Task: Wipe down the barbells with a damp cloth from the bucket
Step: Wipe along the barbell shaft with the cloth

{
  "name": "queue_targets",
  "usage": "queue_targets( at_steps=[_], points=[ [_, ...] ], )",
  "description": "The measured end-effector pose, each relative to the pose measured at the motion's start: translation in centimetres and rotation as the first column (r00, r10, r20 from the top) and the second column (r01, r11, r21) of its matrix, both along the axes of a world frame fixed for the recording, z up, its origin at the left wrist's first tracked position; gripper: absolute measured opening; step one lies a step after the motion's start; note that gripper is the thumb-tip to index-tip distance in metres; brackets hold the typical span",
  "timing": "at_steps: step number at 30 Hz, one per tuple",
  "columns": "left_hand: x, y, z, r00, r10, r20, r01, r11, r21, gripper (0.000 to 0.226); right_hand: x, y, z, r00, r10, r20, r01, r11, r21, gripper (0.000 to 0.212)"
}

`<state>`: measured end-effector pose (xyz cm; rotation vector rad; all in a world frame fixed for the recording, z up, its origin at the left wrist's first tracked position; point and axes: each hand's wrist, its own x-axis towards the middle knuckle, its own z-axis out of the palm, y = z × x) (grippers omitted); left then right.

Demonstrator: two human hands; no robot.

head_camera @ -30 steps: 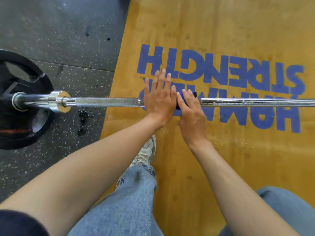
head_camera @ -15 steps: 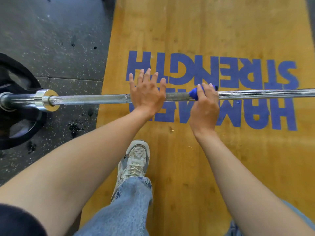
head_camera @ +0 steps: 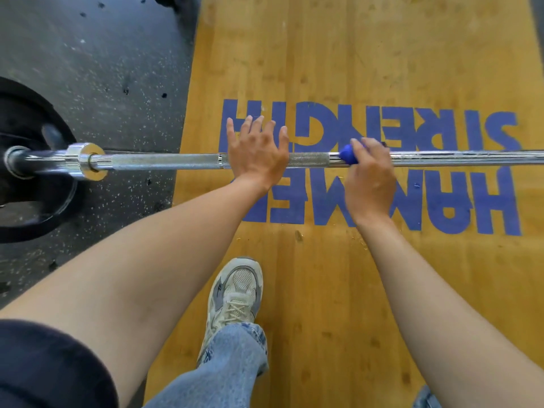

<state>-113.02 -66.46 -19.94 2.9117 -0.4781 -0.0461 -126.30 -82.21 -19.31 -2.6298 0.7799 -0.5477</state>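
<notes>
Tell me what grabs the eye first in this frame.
The chrome barbell crossing the frame from side to side, left hand laid flat on it, right hand gripping a blue cloth around the shaft. Beneath it, big blue lettering on the wooden platform; a black plate at far left.

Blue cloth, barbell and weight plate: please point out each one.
blue cloth [head_camera: 346, 153], head view, bunched part beside the fingers
barbell [head_camera: 164, 161], head view, rough grip section
weight plate [head_camera: 35, 213], head view, lower rim

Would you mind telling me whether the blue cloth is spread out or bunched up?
Bunched: the blue cloth shows only as a small wad inside the right hand, wrapped around the barbell.
</notes>
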Motion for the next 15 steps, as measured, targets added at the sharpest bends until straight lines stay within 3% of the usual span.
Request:
queue_targets(
  at_steps=[1,2,5,6,9,10,13,14,15],
  points=[
    [0.3,-0.1,0.0,1.0,-0.002,0.002,0.002,1.0,0.001,0.063,0.4,0.0,0.0,0.996,-0.088,-0.005,0.088,0.995,0.037,0.039],
    [0.5,-0.1,0.0,1.0,-0.004,0.001,0.004,1.0,0.005,0.064,0.9,1.0,0.2,0.998,-0.065,-0.007,0.065,0.997,0.036,0.037],
    [1.3,-0.4,0.1,1.0,0.0,-0.003,0.0,1.0,0.019,0.07,1.3,2.7,-0.1,0.961,0.274,-0.025,-0.275,0.959,-0.065,0.046],
    [1.5,-0.5,0.2,1.0,0.003,-0.011,-0.003,1.0,0.022,0.07,1.5,1.7,-0.3,0.966,0.258,-0.023,-0.259,0.963,-0.075,0.047],
    [2.6,-1.0,0.3,0.997,-0.005,-0.082,0.009,0.999,0.045,0.066,2.4,0.6,-0.3,0.993,-0.117,-0.022,0.118,0.992,0.046,0.047],
    [3.0,-1.2,0.4,0.993,-0.009,-0.119,0.015,0.999,0.052,0.065,2.9,1.3,-0.3,0.994,-0.105,-0.021,0.106,0.993,0.047,0.049],
    [4.6,-1.7,0.6,0.975,-0.02,-0.22,0.038,0.996,0.08,0.067,3.4,2.2,-0.5,0.976,0.217,-0.019,-0.217,0.975,-0.048,0.051],
    [5.0,-1.8,0.6,0.97,-0.025,-0.243,0.048,0.995,0.089,0.067,3.7,1.0,-0.5,0.982,0.189,-0.014,-0.189,0.981,-0.045,0.05],
    [5.5,-2.0,0.6,0.966,-0.031,-0.256,0.057,0.994,0.094,0.067,3.9,-0.3,-0.4,0.998,0.06,-0.011,-0.06,0.998,0.016,0.048]
  ],
)
